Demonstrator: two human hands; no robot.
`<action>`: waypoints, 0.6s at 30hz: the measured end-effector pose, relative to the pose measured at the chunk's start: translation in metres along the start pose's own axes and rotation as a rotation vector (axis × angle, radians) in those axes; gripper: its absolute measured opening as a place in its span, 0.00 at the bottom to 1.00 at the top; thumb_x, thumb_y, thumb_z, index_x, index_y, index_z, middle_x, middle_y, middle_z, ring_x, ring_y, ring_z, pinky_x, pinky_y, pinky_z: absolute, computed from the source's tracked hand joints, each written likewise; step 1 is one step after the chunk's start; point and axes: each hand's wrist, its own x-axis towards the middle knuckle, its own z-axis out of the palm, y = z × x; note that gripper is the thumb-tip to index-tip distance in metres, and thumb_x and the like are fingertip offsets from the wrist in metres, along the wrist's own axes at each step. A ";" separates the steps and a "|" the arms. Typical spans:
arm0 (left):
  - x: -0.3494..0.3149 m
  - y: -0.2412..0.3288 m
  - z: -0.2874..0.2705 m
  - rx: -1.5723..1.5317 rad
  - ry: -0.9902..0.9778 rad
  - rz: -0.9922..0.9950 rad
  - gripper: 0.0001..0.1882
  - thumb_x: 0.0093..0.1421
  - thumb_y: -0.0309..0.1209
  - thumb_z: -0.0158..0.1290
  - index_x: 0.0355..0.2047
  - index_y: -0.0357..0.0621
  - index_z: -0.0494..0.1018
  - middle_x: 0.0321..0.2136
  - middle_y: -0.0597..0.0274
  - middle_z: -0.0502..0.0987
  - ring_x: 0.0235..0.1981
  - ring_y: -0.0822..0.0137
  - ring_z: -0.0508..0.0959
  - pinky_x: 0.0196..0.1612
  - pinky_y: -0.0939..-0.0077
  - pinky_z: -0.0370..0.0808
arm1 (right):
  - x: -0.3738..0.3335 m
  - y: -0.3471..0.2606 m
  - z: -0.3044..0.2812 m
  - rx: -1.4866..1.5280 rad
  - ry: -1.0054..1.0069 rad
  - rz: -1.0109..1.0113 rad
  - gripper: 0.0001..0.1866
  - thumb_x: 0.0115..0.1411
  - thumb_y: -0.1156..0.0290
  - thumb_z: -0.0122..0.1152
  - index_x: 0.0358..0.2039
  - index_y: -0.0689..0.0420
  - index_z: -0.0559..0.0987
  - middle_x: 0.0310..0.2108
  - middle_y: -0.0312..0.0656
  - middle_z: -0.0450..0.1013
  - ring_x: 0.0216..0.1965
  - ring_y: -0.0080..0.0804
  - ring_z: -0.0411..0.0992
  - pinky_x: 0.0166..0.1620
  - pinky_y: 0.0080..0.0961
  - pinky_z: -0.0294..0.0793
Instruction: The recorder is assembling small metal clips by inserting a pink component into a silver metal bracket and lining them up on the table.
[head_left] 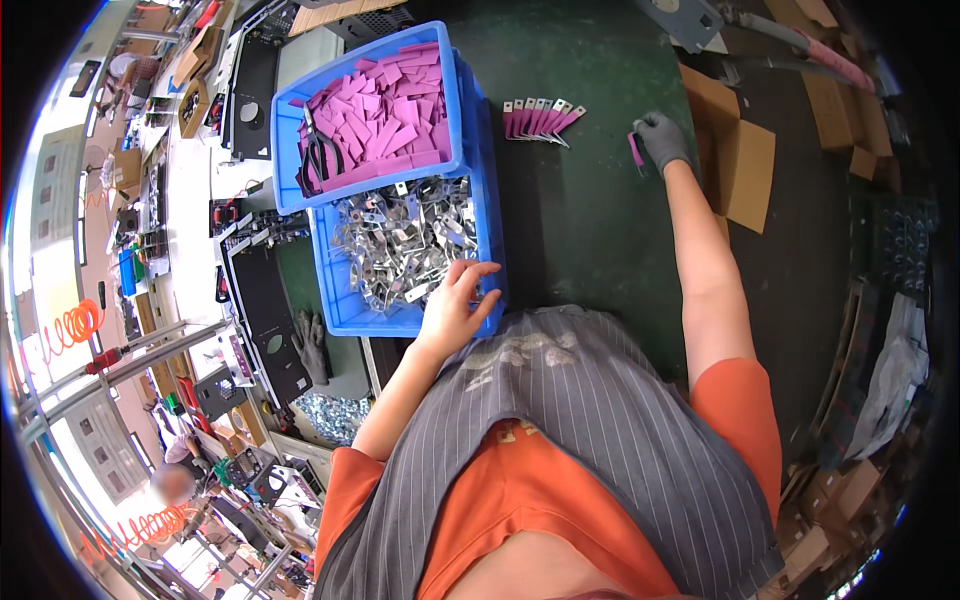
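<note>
My left hand (458,308), bare, hovers over the near right edge of a blue bin (400,322) with its fingers apart and nothing in them. Inside that bin lies a heap of small bent metal tabs (400,245). Out to the right, my right hand (661,140) wears a grey glove and is closed on a small purple-sleeved metal tab (636,150); its fingertips are partly hidden. Between the bin and that hand, several purple-sleeved metal tabs (540,120) lie fanned in a row on the dark green table (590,230).
A second blue bin (452,90) of purple sleeves (390,115) stands at the far left, with black-handled pliers (318,150) on the sleeves. Open cardboard boxes (750,170) sit beyond the table's right edge. A grey glove (311,345) lies left of the bins.
</note>
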 end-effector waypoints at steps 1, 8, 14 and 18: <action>0.001 0.001 0.000 0.000 -0.009 0.001 0.17 0.54 0.28 0.56 0.45 0.48 0.71 0.38 0.59 0.70 0.24 0.66 0.72 0.29 0.73 0.73 | 0.003 0.003 0.000 0.000 0.000 -0.002 0.16 0.56 0.60 0.58 0.41 0.56 0.76 0.33 0.47 0.76 0.35 0.41 0.75 0.38 0.34 0.74; -0.003 0.001 -0.003 0.008 0.022 -0.018 0.16 0.54 0.28 0.56 0.45 0.48 0.71 0.38 0.60 0.70 0.24 0.65 0.73 0.29 0.72 0.73 | -0.030 -0.056 0.013 0.960 0.088 -0.042 0.09 0.56 0.76 0.59 0.38 0.61 0.78 0.30 0.37 0.75 0.31 0.19 0.73 0.28 0.13 0.72; -0.005 0.000 -0.001 -0.027 0.029 -0.003 0.17 0.52 0.24 0.58 0.44 0.46 0.72 0.38 0.59 0.71 0.23 0.70 0.71 0.28 0.76 0.70 | -0.052 0.003 0.066 0.641 0.150 -0.196 0.10 0.55 0.77 0.58 0.38 0.62 0.79 0.33 0.40 0.76 0.33 0.23 0.73 0.36 0.23 0.74; -0.012 -0.007 -0.001 -0.031 0.021 -0.011 0.16 0.54 0.26 0.56 0.44 0.47 0.72 0.38 0.60 0.70 0.25 0.67 0.72 0.30 0.73 0.72 | -0.063 -0.019 0.063 0.259 0.250 -0.165 0.10 0.53 0.72 0.59 0.37 0.55 0.81 0.34 0.46 0.76 0.35 0.36 0.75 0.41 0.29 0.72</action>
